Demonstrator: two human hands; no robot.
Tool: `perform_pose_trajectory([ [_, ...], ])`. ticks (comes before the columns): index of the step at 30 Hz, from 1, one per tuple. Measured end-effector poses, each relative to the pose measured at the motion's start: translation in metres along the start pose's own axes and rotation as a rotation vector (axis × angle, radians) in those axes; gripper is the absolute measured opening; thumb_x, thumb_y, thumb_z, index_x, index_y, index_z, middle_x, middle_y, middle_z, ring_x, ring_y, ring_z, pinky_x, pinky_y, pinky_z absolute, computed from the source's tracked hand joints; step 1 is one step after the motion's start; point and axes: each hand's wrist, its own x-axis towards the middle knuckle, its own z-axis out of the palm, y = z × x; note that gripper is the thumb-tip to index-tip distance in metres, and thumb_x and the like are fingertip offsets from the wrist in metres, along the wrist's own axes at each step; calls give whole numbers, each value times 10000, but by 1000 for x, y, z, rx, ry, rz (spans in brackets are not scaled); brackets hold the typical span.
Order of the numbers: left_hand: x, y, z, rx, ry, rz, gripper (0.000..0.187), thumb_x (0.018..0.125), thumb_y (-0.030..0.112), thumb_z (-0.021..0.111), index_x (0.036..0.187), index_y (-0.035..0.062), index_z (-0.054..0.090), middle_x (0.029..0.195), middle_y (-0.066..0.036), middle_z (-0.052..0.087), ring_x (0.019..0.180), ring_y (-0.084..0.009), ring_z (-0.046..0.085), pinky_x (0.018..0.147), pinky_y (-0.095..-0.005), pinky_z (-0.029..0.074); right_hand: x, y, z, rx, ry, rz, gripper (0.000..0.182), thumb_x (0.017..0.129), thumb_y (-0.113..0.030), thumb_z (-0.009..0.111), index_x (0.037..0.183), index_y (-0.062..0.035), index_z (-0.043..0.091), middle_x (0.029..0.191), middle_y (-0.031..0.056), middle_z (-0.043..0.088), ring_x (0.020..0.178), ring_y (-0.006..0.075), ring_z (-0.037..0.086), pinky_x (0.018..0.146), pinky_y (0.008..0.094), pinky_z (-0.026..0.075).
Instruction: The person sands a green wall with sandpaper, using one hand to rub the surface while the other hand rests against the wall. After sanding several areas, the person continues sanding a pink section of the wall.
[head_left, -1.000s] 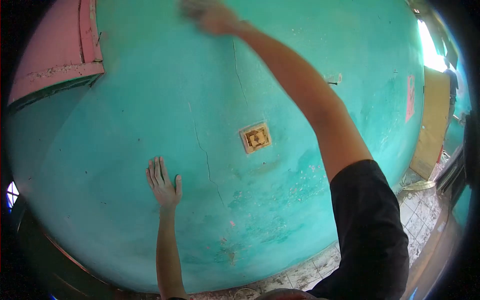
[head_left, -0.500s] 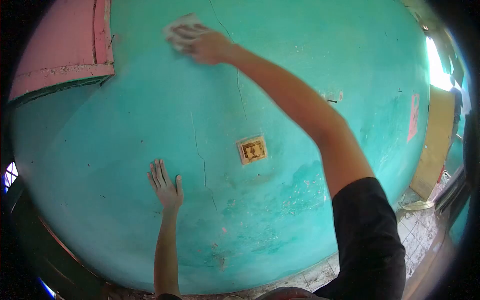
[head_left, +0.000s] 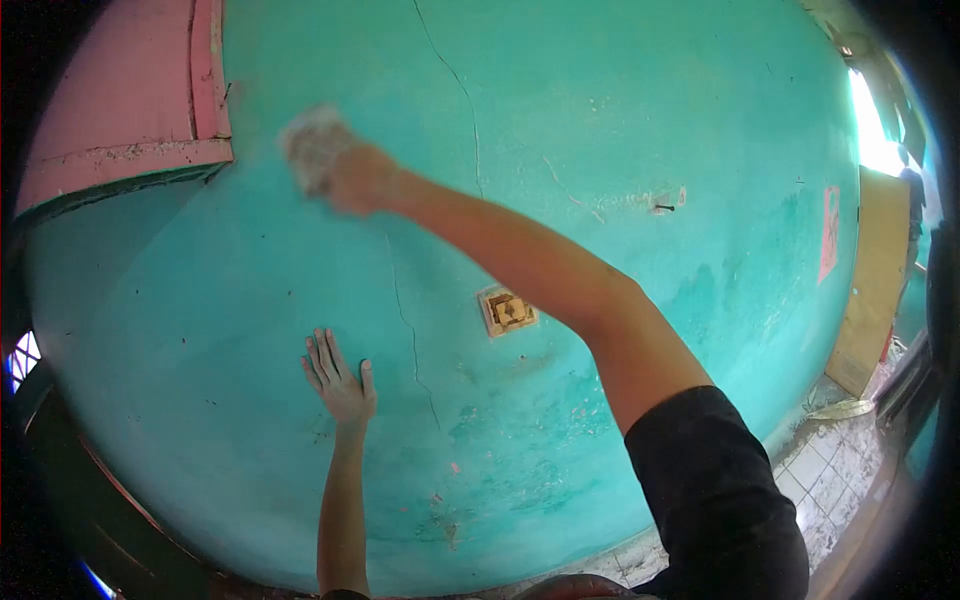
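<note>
A turquoise wall (head_left: 240, 260) with cracks and peeling patches fills most of the view. Against its upper left part, my right hand (head_left: 362, 180) presses a whitish, dusty cloth (head_left: 315, 148); both are blurred by motion. The fingers are wrapped over the cloth and partly hidden by it. Lower down, my left hand (head_left: 342, 385) lies flat on the wall with its fingers spread, holding nothing. A thin crack (head_left: 405, 320) runs just right of the left hand.
A yellowed switch box (head_left: 508, 312) is set in the wall below my right forearm. Farther right a nail (head_left: 664, 208) sticks out. A pink wooden frame (head_left: 130, 158) juts out at upper left. A tan board (head_left: 875, 290) stands at right, above a dusty tiled floor (head_left: 828, 475).
My right hand has swept down and to the left across the wall with the cloth. The left hand remains flat on the wall; the view has shifted slightly.
</note>
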Motion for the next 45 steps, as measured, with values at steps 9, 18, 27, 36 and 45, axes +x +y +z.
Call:
perform_pose_trajectory([
  [9, -7, -14, -4, -30, -35, 40, 707, 1069, 499, 358, 1593, 26, 304, 1653, -160, 294, 1528, -367, 261, 1229, -569, 187, -240, 259, -81, -534, 404, 780, 542, 1029, -243, 372, 1532, -43, 413, 1600, 162, 397, 1500, 320, 317, 1256, 431, 196],
  [18, -10, -16, -5, -41, -13, 45, 713, 1057, 511, 370, 1577, 24, 345, 1648, -153, 313, 1527, -356, 271, 1230, -563, 188, -52, 16, 24, -47, 31, 149, 605, 1031, -261, 428, 1601, -105, 301, 1664, 132, 286, 1543, 301, 247, 1277, 453, 159],
  [27, -6, -16, -5, -92, 16, 70, 708, 1062, 499, 365, 1576, 12, 342, 1655, -156, 303, 1536, -357, 255, 1227, -565, 175, -182, 241, -62, -1260, -157, 634, 535, 1013, -289, 403, 1505, -94, 481, 1660, 196, 264, 1553, 394, 177, 1260, 550, 115],
  [36, -10, -23, -6, -86, -47, 75, 699, 1063, 492, 365, 1580, 22, 341, 1654, -142, 311, 1532, -355, 268, 1228, -556, 184, -13, -21, 32, -51, 51, -176, 621, 1014, -239, 442, 1612, -162, 291, 1643, 120, 334, 1534, 301, 276, 1262, 465, 220],
  [45, -13, -33, -9, -68, -93, 117, 710, 1050, 491, 381, 1584, 26, 328, 1659, -134, 300, 1526, -356, 275, 1232, -559, 182, -57, 129, -40, -76, 446, 994, 600, 1041, -294, 401, 1563, -3, 343, 1685, 229, 155, 1566, 412, 77, 1260, 557, 69],
])
